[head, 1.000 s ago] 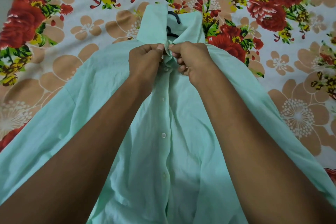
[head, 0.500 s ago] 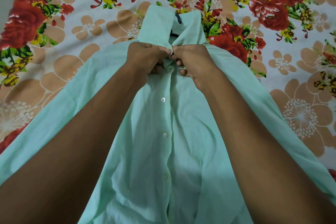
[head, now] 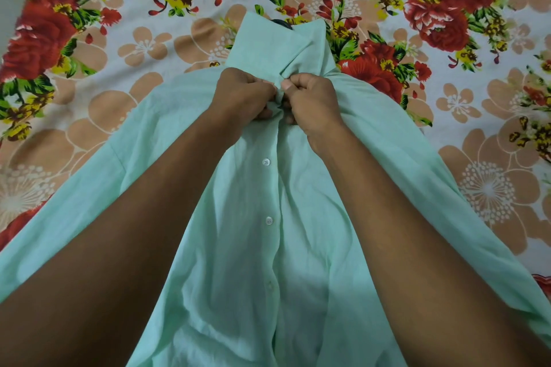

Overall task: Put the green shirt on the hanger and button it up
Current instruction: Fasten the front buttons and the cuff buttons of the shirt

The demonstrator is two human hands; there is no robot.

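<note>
Shirt (head: 268, 247): lying front-up on bed (head: 89, 74), placket running from collar (head: 277, 48) toward wearer. Hanger (head: 282, 24): peeking past collar. Left hand (head: 244, 95), right hand (head: 313, 101): both pinching placket just below collar, meeting at top button, equally near.

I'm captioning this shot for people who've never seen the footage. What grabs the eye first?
A pale green shirt fills the middle, spread front-up on a loud floral bedsheet. Both forearms reach in from the bottom, and the left hand and right hand pinch the fabric just below the collar. A dark bit of hanger peeks out above the collar.
</note>
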